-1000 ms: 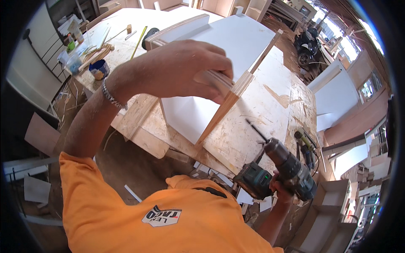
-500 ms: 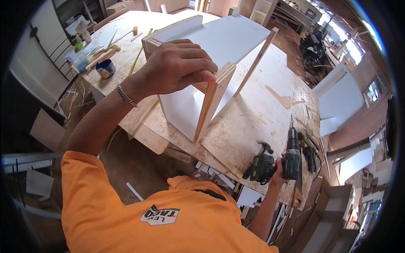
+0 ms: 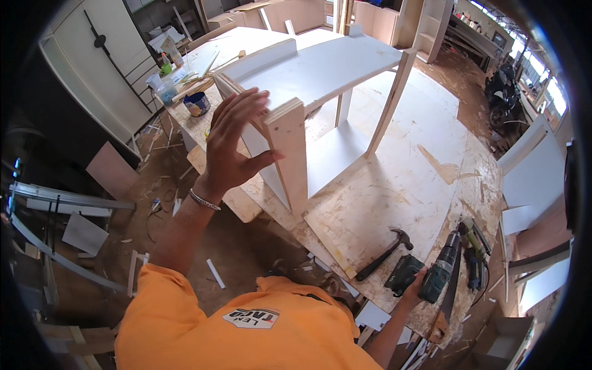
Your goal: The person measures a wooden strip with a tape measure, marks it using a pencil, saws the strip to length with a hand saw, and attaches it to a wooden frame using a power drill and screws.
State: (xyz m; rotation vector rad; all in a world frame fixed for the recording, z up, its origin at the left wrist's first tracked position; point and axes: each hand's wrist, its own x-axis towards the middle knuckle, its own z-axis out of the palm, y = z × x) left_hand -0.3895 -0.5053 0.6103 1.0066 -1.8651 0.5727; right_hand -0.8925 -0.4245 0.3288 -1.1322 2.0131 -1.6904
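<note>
A partly assembled cabinet frame of white boards (image 3: 333, 61) with raw plywood edges stands on the workbench. My left hand (image 3: 229, 151) is at its near upper corner, fingers stretched and thumb apart, beside the top of a plywood upright (image 3: 290, 154). Thumb and fingertips are at the wood's edge; whether they press on it I cannot tell. At the bench's near right side my right hand (image 3: 413, 293) is closed round the handle of a dark green cordless drill (image 3: 443, 271), its chuck pointing away from me. A claw hammer (image 3: 388, 251) lies just left of the drill.
Right of the drill are a handsaw (image 3: 441, 324) and another dark tool (image 3: 473, 262). A blue tin (image 3: 197, 103) stands on the bench at the far left. Offcuts and scraps litter the floor, with a tall white cabinet (image 3: 98, 68) at left and a motorcycle (image 3: 501, 92) at far right.
My left hand has gone from curled fingers over the frame's corner to stretched fingers beside it. The view has shifted, while my right hand stays on the drill.
</note>
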